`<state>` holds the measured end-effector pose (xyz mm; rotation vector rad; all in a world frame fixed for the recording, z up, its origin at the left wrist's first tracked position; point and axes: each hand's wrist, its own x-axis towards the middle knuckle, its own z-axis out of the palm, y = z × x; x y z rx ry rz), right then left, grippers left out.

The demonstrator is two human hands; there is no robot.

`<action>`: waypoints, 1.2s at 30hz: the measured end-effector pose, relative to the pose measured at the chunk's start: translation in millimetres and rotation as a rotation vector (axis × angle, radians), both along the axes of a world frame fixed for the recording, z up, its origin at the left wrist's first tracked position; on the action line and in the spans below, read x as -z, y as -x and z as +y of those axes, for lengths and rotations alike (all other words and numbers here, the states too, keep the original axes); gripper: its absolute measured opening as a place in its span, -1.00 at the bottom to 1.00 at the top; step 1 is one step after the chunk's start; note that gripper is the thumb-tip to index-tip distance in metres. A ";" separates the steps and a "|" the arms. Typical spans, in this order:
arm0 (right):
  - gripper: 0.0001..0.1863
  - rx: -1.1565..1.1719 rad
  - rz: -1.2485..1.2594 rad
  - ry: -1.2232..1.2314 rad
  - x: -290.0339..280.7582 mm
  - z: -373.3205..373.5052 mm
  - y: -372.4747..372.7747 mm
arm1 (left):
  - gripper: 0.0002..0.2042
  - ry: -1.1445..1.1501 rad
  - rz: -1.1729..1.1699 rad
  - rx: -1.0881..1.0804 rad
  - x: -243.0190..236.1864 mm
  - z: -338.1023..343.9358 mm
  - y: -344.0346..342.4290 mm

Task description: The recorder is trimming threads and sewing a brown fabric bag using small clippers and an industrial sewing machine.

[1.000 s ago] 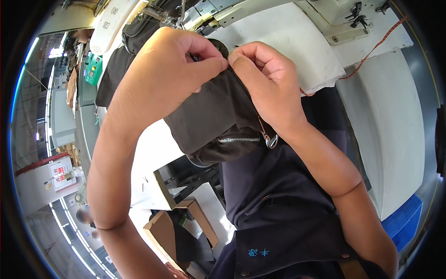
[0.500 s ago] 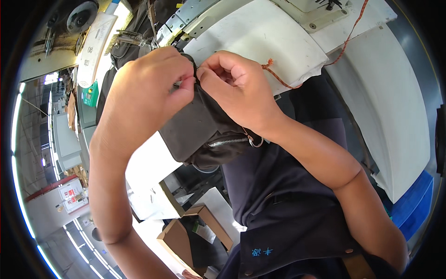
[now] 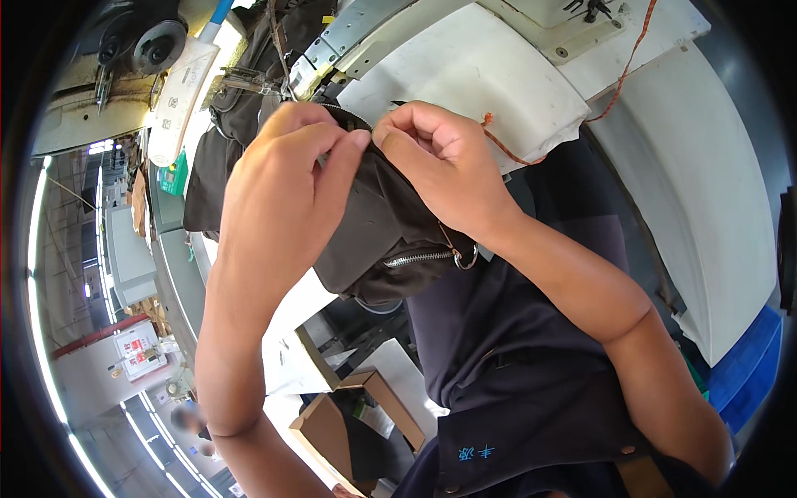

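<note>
A dark fabric piece (image 3: 365,228), with the look of a bag or garment, hangs in folds below and between my hands. My left hand (image 3: 286,178) pinches its upper edge, thumb against fingertips, beside a dark curved zipper (image 3: 353,118). Just to the right, my right hand (image 3: 448,162) is closed in a pinch on the same edge, the fingertips of both hands nearly meeting. What exactly lies between the fingertips is partly hidden. Lower on the fabric are a silver-toothed zipper (image 3: 419,259) and a metal ring (image 3: 467,259).
Sewing machine parts (image 3: 158,50) stand at the upper left. Beyond my hands lies a white padded surface (image 3: 465,70), with an orange cord (image 3: 515,152) across its right side. An open cardboard box (image 3: 320,436) sits below, and a blue bin (image 3: 751,365) stands far right.
Both hands and the fabric sit slightly lower and farther right in view. My left thumb has come up, straighter, to the edge, and more of the dark zipper's curve shows.
</note>
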<state>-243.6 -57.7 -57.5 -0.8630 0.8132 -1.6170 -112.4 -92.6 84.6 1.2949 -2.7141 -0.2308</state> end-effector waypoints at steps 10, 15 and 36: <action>-0.79 -0.043 0.083 -0.002 4.3 -7.3 -0.1 | -0.82 -0.200 -0.028 -0.118 -4.0 -16.5 2.1; -0.78 -0.006 0.058 0.020 4.6 -6.4 -4.1 | -0.89 -0.169 0.026 -0.108 -2.8 -19.6 0.1; -0.79 -0.002 0.027 -0.048 -4.5 0.3 -0.9 | -0.81 -0.314 0.066 -0.232 -2.7 -12.9 3.1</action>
